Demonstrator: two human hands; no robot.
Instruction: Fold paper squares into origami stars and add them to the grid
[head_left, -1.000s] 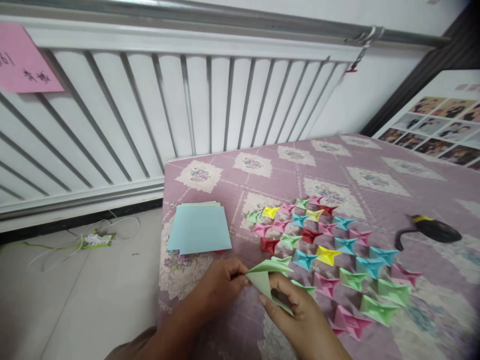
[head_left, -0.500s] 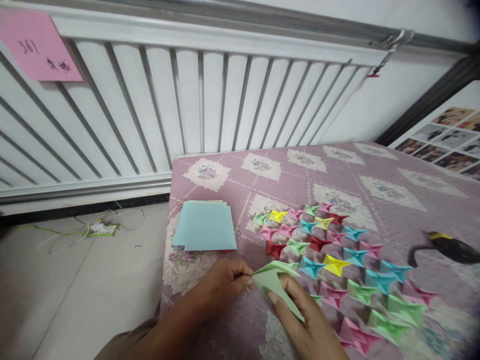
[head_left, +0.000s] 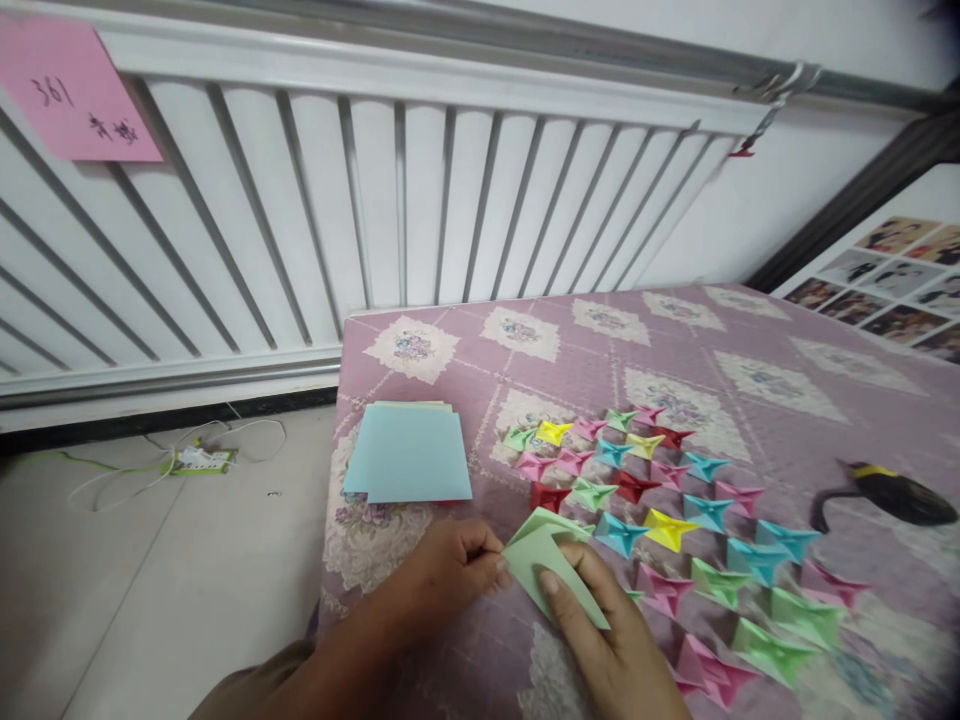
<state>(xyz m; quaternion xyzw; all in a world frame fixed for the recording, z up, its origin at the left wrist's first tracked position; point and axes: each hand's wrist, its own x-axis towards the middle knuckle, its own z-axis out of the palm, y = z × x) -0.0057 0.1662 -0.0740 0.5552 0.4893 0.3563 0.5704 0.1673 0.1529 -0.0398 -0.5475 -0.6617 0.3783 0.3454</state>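
A pale green folded paper (head_left: 555,568) is held between both hands, above the near part of the patterned bed cover. My left hand (head_left: 454,570) pinches its left corner between thumb and fingertips. Thumb and fingers of my right hand (head_left: 611,620) are closed on its right side. Just beyond my left hand lies a stack of square paper (head_left: 411,452), light blue on top, with yellow and red edges showing. Several folded paper pieces in pink, green, blue, yellow and red stand in rows to the right, among them a yellow piece (head_left: 669,529).
A black object with a yellow band (head_left: 904,495) lies on the bed cover (head_left: 525,375) at the right. A white radiator (head_left: 420,200) stands behind. On the floor at left is a power strip (head_left: 201,460) with cables.
The pale green paper has tilted a little, and its broad face now shows more. My right thumb has shifted slightly on it. My left hand keeps its pinch at the corner.
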